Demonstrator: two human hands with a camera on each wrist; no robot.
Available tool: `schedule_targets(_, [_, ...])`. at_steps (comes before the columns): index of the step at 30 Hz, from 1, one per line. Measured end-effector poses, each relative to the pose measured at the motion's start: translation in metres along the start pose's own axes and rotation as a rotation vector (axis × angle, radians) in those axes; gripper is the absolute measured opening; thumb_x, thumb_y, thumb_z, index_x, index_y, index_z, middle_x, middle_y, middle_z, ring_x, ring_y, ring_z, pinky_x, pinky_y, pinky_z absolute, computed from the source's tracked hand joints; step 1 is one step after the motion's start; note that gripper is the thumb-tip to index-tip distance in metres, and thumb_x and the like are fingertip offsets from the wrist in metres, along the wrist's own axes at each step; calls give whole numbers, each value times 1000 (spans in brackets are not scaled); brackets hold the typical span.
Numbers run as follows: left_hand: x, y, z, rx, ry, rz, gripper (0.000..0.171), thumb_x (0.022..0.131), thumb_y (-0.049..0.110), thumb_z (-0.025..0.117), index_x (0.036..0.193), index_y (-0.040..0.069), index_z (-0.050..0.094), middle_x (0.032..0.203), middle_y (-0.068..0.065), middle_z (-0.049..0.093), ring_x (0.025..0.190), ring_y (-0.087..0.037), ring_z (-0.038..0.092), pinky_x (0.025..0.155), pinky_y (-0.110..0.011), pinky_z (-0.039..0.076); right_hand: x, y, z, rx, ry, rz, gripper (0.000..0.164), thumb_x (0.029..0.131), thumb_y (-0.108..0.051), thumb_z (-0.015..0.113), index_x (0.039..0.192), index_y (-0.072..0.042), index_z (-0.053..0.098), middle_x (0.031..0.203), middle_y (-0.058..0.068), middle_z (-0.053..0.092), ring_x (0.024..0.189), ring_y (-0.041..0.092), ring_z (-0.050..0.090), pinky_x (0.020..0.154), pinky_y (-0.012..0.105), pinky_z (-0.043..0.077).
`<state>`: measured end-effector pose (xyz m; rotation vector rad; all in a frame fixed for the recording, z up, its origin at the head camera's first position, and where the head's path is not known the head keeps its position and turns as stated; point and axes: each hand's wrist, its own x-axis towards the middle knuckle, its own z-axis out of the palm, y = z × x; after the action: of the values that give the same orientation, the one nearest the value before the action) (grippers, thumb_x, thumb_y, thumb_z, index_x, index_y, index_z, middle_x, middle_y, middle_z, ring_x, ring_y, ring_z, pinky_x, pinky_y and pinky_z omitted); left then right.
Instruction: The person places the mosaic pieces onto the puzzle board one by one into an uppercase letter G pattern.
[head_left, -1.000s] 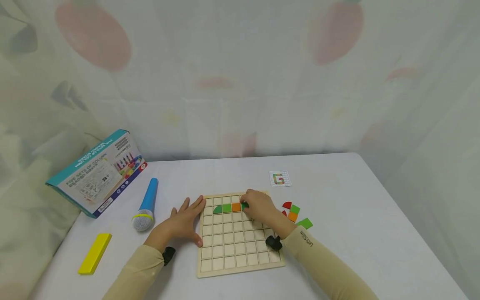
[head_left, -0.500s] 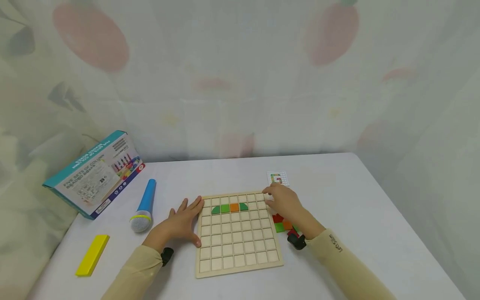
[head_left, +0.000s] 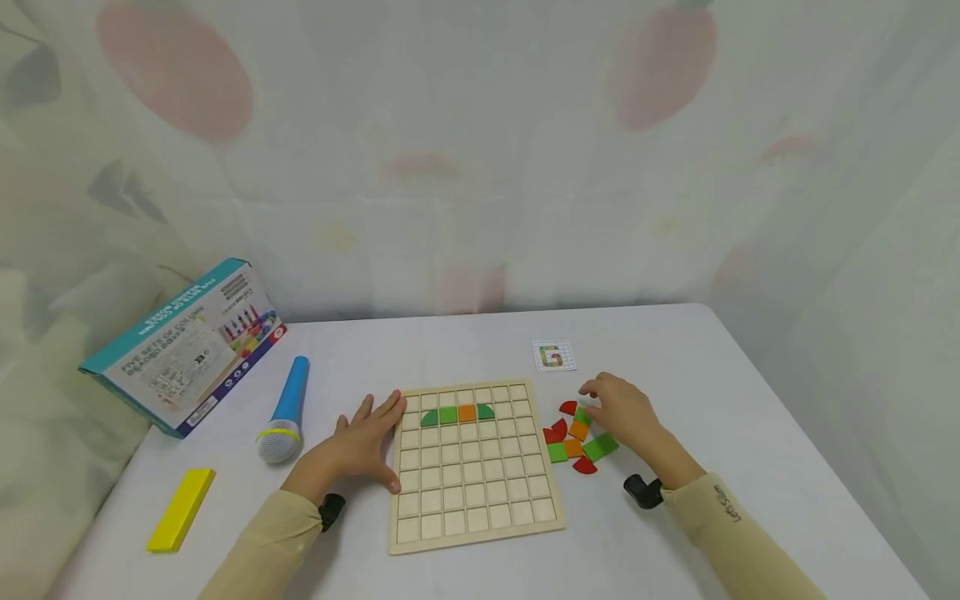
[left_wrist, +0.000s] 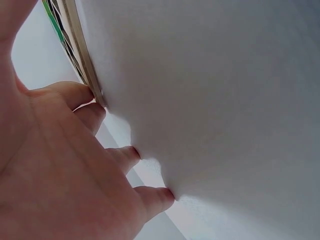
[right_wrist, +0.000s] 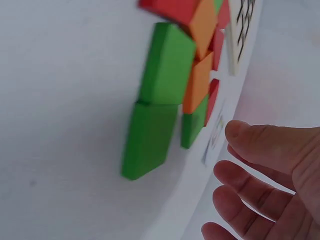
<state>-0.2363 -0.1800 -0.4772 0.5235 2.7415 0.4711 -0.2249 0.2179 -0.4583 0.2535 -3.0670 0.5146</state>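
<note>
Hovering empty and relaxed, the right hand (head_left: 618,408) is just beside flat green and orange square and red quarter-round tiles (head_left: 573,448), likely light, stiff, slick, best pinched by opposite edges, right of the square pale wooden grid board (head_left: 475,476), whose left edge the wide-spread left hand (head_left: 360,450) touches.

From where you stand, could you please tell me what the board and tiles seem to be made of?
The board looks like matt wood, judging by its pale tan rim. The tiles look smooth, evenly colored with crisp edges, so perhaps painted wood, though plastic can't be ruled out.
</note>
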Motion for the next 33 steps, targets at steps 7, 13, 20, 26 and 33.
schedule_targets(7, [-1,-1,0,4,13,16,133,40,52,87,148,12,19,155,-8,11,137,-46,1,93,-76,4,-2,8,5,7,-106,41,26,76,-11,73,102,-9,69,88,3,59,74,18,52,64,32,49])
schedule_targets(13, [-2,-2,0,-3,13,13,134,39,52,86,148,13,19,155,-7,10,137,-45,1,93,-76,4,2,6,10,-9,-133,17,31,75,-13,76,105,-10,69,89,1,59,77,16,52,68,31,51])
schedule_targets(20, [-2,-1,1,-9,8,13,134,40,52,86,149,14,18,155,-7,9,137,-44,-1,94,-75,4,3,5,14,-24,-119,-1,28,75,-15,76,101,-9,68,89,2,59,75,17,52,71,34,51])
schedule_targets(26, [-1,-1,1,-17,4,14,134,40,52,86,149,13,17,155,-6,8,137,-44,-2,94,-75,3,4,5,12,-41,-65,2,24,75,-15,76,96,-9,68,86,2,58,71,16,51,65,30,49])
schedule_targets(33, [0,-1,0,-7,-1,8,135,40,54,85,149,14,16,155,-6,7,137,-44,-3,94,-75,2,12,-21,6,-14,9,-91,24,74,-18,76,95,-9,68,85,0,58,71,14,52,63,28,49])
